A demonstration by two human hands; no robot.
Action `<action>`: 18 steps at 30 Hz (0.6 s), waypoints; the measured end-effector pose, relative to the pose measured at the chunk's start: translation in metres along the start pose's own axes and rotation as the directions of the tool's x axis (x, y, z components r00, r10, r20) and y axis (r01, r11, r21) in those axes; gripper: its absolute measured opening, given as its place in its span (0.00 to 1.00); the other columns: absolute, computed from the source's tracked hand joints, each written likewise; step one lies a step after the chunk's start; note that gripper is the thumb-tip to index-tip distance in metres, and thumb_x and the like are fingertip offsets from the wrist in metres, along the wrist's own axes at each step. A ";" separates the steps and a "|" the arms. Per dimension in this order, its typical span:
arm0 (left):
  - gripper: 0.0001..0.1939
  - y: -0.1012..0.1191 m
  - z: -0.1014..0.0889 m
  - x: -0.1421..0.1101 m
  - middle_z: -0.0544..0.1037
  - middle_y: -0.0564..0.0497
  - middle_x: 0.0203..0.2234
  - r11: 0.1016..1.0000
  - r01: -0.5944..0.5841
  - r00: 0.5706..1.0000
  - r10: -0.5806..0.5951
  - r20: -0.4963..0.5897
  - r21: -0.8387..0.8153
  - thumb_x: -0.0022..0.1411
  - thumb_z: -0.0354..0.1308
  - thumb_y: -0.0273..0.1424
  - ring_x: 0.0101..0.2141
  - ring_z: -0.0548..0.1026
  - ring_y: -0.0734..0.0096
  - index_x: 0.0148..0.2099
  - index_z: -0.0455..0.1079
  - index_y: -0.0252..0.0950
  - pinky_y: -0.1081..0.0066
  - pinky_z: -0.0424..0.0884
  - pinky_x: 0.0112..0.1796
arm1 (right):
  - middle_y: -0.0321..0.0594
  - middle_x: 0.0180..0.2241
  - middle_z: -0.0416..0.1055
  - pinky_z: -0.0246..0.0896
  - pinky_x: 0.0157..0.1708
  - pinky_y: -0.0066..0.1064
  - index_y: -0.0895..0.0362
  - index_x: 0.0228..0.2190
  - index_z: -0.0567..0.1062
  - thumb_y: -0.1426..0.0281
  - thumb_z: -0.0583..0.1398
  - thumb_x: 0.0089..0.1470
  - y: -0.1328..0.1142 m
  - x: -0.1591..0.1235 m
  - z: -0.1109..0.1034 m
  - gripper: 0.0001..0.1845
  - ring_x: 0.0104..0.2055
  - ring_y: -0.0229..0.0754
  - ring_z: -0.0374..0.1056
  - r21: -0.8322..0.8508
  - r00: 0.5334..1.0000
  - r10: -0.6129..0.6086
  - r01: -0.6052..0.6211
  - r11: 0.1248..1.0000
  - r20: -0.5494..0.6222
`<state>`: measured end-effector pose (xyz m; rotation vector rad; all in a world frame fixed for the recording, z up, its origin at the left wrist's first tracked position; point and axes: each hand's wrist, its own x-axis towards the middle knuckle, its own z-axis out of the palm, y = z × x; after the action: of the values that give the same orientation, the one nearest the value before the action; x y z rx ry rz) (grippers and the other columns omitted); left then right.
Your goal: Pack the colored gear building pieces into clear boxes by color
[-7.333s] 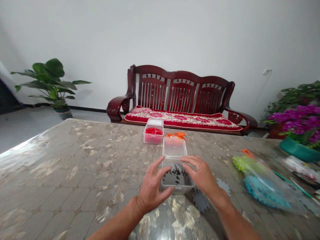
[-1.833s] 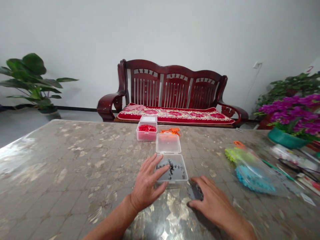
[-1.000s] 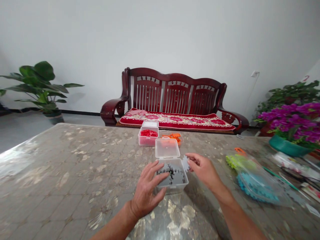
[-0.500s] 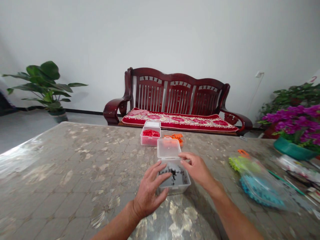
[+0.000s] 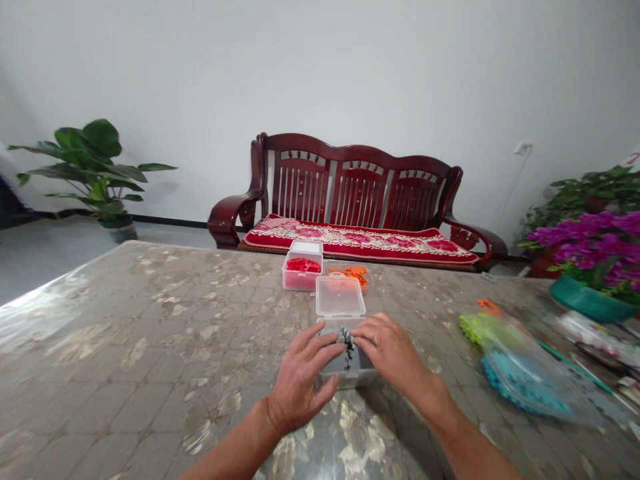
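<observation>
Left hand, right hand over open clear plastic box on tabletop. Fingers curved around dark grey interlocking pieces inside box, grip unclear. Few joined so far; red pieces in box beyond, apart.

An open plastic box sits at the middle of the near side of the table, its lid lying just behind it, and interlocking pieces inside lie between the left hand and right hand. Behind the lid stand a second box and, just right of it, a shallow tray. A plastic bag of pieces lies toward the right edge. Beyond the far edge stands a wooden sofa, with a potted plant to its left and a potted orchid to its right.
</observation>
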<state>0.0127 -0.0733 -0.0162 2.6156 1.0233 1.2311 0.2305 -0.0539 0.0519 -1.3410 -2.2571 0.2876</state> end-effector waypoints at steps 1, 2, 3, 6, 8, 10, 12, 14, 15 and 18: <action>0.24 0.000 0.000 0.001 0.76 0.47 0.54 1.000 -0.001 1.000 0.001 0.007 0.008 0.59 0.58 0.27 0.62 0.65 0.50 0.58 0.69 0.41 0.47 0.65 0.61 | 0.38 0.37 0.81 0.63 0.47 0.36 0.52 0.38 0.83 0.73 0.62 0.60 0.000 0.000 0.000 0.10 0.43 0.45 0.69 0.000 1.000 -0.002 0.002 1.000 -0.001; 0.23 0.000 -0.001 0.002 0.76 0.47 0.54 1.000 -0.003 1.000 0.002 0.012 0.016 0.59 0.58 0.27 0.62 0.65 0.50 0.58 0.69 0.41 0.47 0.65 0.60 | 0.38 0.37 0.81 0.63 0.47 0.36 0.52 0.38 0.83 0.73 0.61 0.60 0.000 0.000 0.001 0.09 0.43 0.45 0.69 0.006 1.000 -0.002 0.002 1.000 0.000; 0.23 0.000 -0.001 0.002 0.77 0.47 0.53 1.000 -0.005 1.000 0.004 0.015 0.021 0.59 0.58 0.27 0.61 0.65 0.50 0.58 0.69 0.40 0.47 0.65 0.60 | 0.38 0.37 0.81 0.63 0.47 0.36 0.52 0.37 0.83 0.73 0.61 0.60 0.001 0.000 0.001 0.09 0.43 0.45 0.70 0.020 1.000 -0.002 0.002 1.000 -0.001; 0.23 -0.002 0.000 0.001 0.76 0.46 0.54 0.999 -0.013 1.000 0.012 0.017 0.036 0.60 0.57 0.27 0.62 0.65 0.49 0.58 0.69 0.40 0.47 0.66 0.59 | 0.39 0.40 0.81 0.63 0.49 0.37 0.51 0.39 0.83 0.72 0.60 0.60 0.008 -0.001 0.003 0.11 0.45 0.44 0.71 0.107 0.999 0.013 -0.009 0.994 -0.038; 0.24 -0.004 0.000 -0.003 0.74 0.45 0.57 0.999 -0.025 1.000 0.024 0.017 0.040 0.61 0.57 0.28 0.63 0.63 0.49 0.60 0.68 0.41 0.47 0.65 0.59 | 0.40 0.42 0.80 0.64 0.50 0.37 0.51 0.41 0.82 0.71 0.58 0.60 0.015 -0.004 0.005 0.13 0.46 0.44 0.72 0.189 0.993 0.055 -0.033 0.981 -0.109; 0.26 -0.005 0.001 -0.006 0.69 0.44 0.61 0.999 -0.036 0.999 0.035 0.008 0.030 0.62 0.56 0.29 0.64 0.61 0.48 0.63 0.65 0.42 0.46 0.63 0.60 | 0.42 0.42 0.80 0.65 0.48 0.36 0.52 0.40 0.82 0.69 0.58 0.59 0.023 -0.012 0.006 0.13 0.46 0.44 0.73 0.266 0.974 0.123 -0.070 0.961 -0.188; 0.27 -0.006 0.001 -0.009 0.63 0.43 0.65 1.000 -0.026 0.999 0.026 -0.024 -0.003 0.65 0.54 0.32 0.65 0.59 0.48 0.66 0.61 0.43 0.45 0.59 0.62 | 0.43 0.40 0.80 0.67 0.45 0.35 0.52 0.37 0.83 0.67 0.57 0.58 0.035 -0.023 0.008 0.13 0.44 0.45 0.74 0.326 0.948 0.206 -0.120 0.938 -0.241; 0.28 -0.008 0.003 -0.010 0.59 0.42 0.67 0.997 0.033 0.996 -0.038 -0.078 -0.064 0.68 0.50 0.36 0.65 0.59 0.48 0.68 0.57 0.42 0.45 0.57 0.63 | 0.44 0.39 0.80 0.68 0.41 0.35 0.53 0.36 0.83 0.64 0.57 0.56 0.049 -0.036 0.010 0.14 0.43 0.46 0.75 0.372 0.915 0.298 -0.186 0.909 -0.271; 0.27 -0.010 0.005 -0.010 0.59 0.41 0.67 0.991 0.085 0.989 -0.097 -0.116 -0.103 0.70 0.48 0.37 0.65 0.59 0.49 0.69 0.55 0.41 0.46 0.57 0.63 | 0.44 0.39 0.81 0.69 0.41 0.35 0.53 0.36 0.83 0.63 0.58 0.55 0.057 -0.043 0.013 0.15 0.43 0.47 0.75 0.394 0.893 0.348 -0.222 0.892 -0.285; 0.26 -0.017 0.013 -0.011 0.62 0.40 0.64 0.936 0.271 0.913 -0.324 -0.248 -0.227 0.72 0.42 0.37 0.64 0.61 0.51 0.69 0.54 0.39 0.47 0.60 0.62 | 0.46 0.40 0.81 0.70 0.46 0.41 0.55 0.35 0.83 0.58 0.58 0.52 0.084 -0.059 0.024 0.18 0.44 0.51 0.75 0.462 0.804 0.504 -0.334 0.821 -0.315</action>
<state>0.0080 -0.0643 -0.0377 2.0858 1.2269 1.5607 0.3055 -0.0625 -0.0215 -1.5070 -1.4238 0.5105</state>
